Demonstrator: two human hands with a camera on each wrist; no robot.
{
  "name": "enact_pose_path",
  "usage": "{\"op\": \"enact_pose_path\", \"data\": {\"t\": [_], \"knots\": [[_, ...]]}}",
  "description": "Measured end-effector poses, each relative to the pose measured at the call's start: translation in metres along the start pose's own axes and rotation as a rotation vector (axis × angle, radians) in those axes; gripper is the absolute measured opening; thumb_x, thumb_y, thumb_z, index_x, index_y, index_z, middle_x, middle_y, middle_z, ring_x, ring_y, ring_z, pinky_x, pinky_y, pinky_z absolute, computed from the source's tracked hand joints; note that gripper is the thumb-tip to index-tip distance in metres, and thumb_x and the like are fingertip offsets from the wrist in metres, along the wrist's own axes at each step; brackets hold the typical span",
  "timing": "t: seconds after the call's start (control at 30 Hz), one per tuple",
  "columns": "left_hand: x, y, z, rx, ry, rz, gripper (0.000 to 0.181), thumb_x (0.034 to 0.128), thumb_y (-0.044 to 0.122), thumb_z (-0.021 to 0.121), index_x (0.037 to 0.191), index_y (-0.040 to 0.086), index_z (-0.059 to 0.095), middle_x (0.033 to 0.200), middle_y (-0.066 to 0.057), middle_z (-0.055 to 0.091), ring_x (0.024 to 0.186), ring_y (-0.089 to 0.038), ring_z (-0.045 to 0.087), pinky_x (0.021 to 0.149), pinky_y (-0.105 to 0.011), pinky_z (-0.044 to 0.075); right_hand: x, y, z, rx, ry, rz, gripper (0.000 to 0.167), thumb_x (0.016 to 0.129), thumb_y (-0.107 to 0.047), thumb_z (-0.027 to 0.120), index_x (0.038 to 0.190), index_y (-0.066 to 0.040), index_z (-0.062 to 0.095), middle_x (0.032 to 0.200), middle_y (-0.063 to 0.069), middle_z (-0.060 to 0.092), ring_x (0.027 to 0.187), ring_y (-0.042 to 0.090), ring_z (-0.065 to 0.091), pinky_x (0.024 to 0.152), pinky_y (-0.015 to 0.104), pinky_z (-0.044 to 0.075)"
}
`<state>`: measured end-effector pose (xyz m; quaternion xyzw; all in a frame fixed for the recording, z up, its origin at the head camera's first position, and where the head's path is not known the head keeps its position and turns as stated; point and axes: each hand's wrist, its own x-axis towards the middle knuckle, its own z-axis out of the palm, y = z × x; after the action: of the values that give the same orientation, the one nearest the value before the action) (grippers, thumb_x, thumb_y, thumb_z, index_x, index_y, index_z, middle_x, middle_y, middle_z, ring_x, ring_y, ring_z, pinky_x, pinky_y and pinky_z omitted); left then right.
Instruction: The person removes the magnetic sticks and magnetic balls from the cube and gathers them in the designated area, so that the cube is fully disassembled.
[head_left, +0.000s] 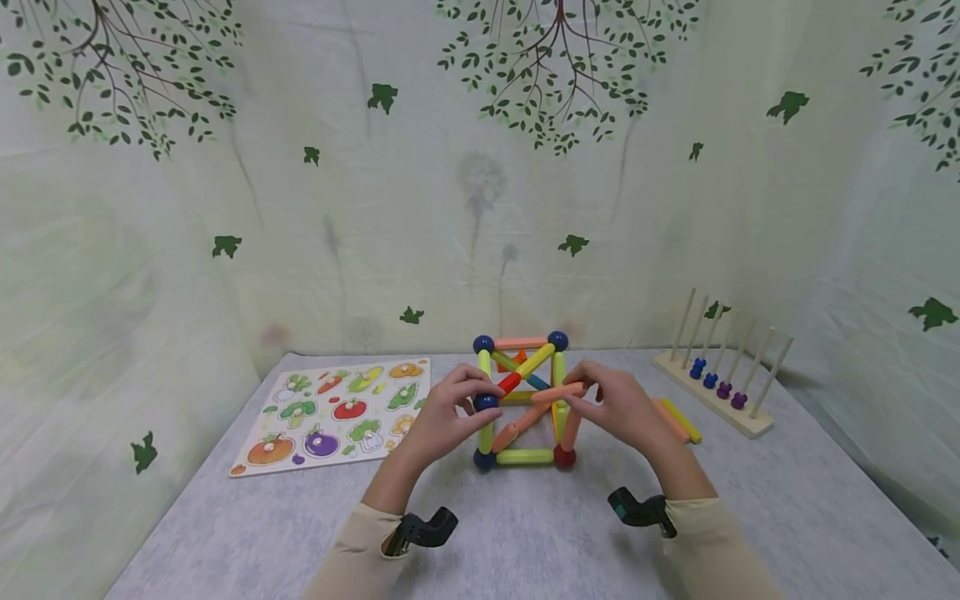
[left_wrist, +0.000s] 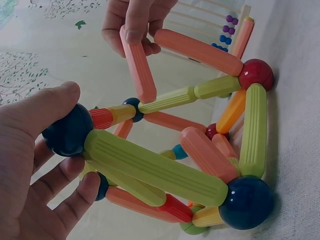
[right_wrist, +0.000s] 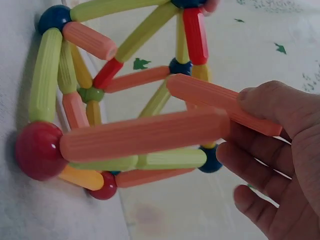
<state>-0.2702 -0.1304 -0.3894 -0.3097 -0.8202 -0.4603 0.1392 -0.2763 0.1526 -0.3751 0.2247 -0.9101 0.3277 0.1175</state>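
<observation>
A boxy frame of magnetic sticks and balls stands on the table, with green, salmon, yellow and red sticks between its balls. My left hand (head_left: pixel 450 410) holds the blue ball (left_wrist: pixel 67 131) at the frame's near upper left corner, atop a green stick (left_wrist: pixel 155 167). Between thumb and fingers, my right hand (head_left: pixel 618 402) pinches a loose salmon stick (right_wrist: pixel 215 102), pointing left across the frame's front. Just beside that hand, another salmon stick (right_wrist: pixel 140 135) rises from the red ball (right_wrist: pixel 40 150) at the near right corner. No ball caps its upper end.
A vegetable picture board (head_left: pixel 315 458) lies to the left on the table (head_left: pixel 525 533). At the right stands a wooden peg rack (head_left: pixel 757 425) with small blue and purple beads. Spare salmon and yellow sticks (head_left: pixel 681 419) lie behind my right wrist.
</observation>
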Motion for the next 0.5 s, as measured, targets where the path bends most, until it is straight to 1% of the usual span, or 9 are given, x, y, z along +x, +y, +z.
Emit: {"op": "enact_pose_path", "data": {"t": [0.1, 0.23, 0.37, 0.5], "knots": [[0.000, 0.000, 0.000, -0.002, 0.001, 0.000, 0.021, 0.0860, 0.014, 0.079, 0.107, 0.017, 0.075, 0.111, -0.001, 0.060, 0.095, -0.014, 0.057, 0.076, -0.029, 0.056, -0.001, 0.005, -0.007, 0.003, 0.030, 0.006, 0.020, 0.089, -0.015, 0.075, 0.105, -0.015, 0.063, 0.092, -0.001, 0.067, 0.081, 0.015, 0.057, 0.070, 0.027, 0.051], [0.000, 0.000, 0.000, -0.006, 0.001, 0.001, 0.021, 0.0861, 0.014, 0.078, 0.107, 0.016, 0.075, 0.111, -0.001, 0.060, 0.095, -0.014, 0.057, 0.076, -0.029, 0.056, -0.003, 0.013, -0.020, 0.014, 0.059, 0.043, 0.021, 0.090, -0.012, 0.073, 0.107, -0.012, 0.059, 0.091, 0.003, 0.064, 0.079, 0.018, 0.054, 0.066, 0.024, 0.050], [0.000, -0.001, 0.000, -0.005, 0.002, -0.001, 0.021, 0.0863, 0.014, 0.078, 0.107, 0.016, 0.075, 0.111, -0.001, 0.060, 0.095, -0.014, 0.057, 0.076, -0.028, 0.056, -0.007, 0.024, -0.034, 0.023, 0.098, 0.091, 0.022, 0.092, -0.014, 0.070, 0.107, -0.010, 0.055, 0.090, 0.008, 0.060, 0.074, 0.020, 0.051, 0.059, 0.025, 0.046], [0.000, -0.001, 0.000, -0.006, 0.002, -0.004, 0.021, 0.0862, 0.014, 0.078, 0.107, 0.017, 0.075, 0.112, -0.001, 0.060, 0.095, -0.014, 0.057, 0.076, -0.028, 0.056, -0.012, 0.038, -0.046, 0.014, 0.112, 0.152, 0.021, 0.094, -0.015, 0.068, 0.107, -0.008, 0.054, 0.096, 0.011, 0.060, 0.073, 0.021, 0.051, 0.059, 0.027, 0.045]]}}
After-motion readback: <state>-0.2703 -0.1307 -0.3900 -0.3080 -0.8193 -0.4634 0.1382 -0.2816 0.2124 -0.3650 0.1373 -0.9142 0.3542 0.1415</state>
